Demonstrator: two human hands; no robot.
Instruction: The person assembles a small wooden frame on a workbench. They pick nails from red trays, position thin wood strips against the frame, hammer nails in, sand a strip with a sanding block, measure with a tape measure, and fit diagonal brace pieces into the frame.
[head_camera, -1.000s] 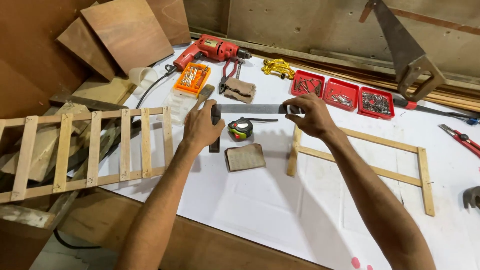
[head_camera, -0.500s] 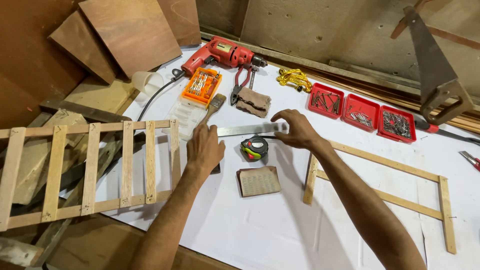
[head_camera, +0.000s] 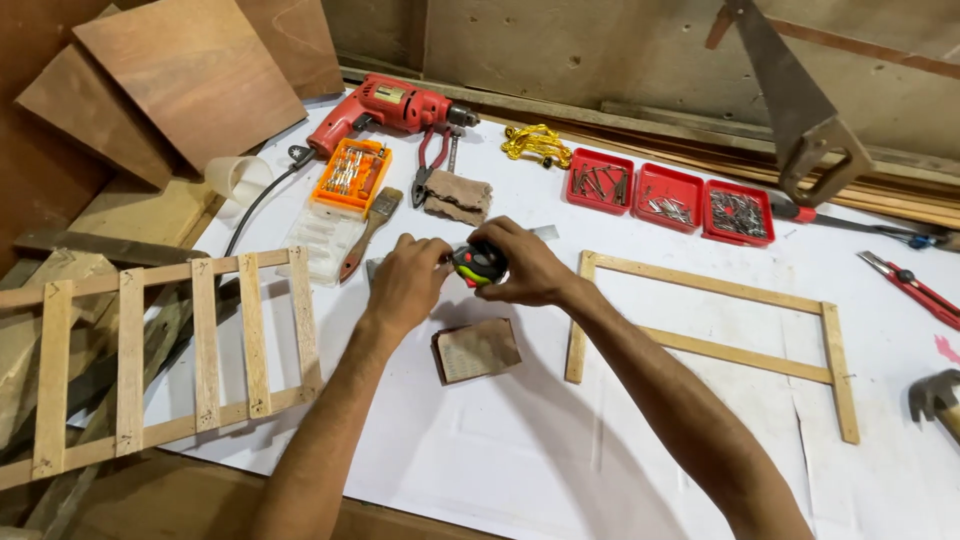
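My right hand (head_camera: 525, 265) grips a black tape measure with green and red trim (head_camera: 481, 263) just above the white-covered table (head_camera: 480, 450). My left hand (head_camera: 408, 282) meets it from the left, fingertips at the tape measure's front edge. A metal square lies flat under both hands; only its end (head_camera: 545, 233) shows past my right hand. A small brown sanding pad (head_camera: 475, 350) lies just in front of the hands. A wooden frame (head_camera: 715, 345) lies to the right of my right forearm.
A slatted wooden ladder frame (head_camera: 160, 350) overhangs the table's left edge. At the back lie a red drill (head_camera: 385, 108), orange bit case (head_camera: 350, 175), brush (head_camera: 368, 228), pliers (head_camera: 430, 160), cloth (head_camera: 455, 197), yellow chain (head_camera: 535, 143), three red trays of screws (head_camera: 670, 195). A saw (head_camera: 795, 105), cutter (head_camera: 910, 285), hammer (head_camera: 935, 395) at right.
My hands left the metal square and closed in on the tape measure; my right hand has taken hold of it and my left hand came up to its front.
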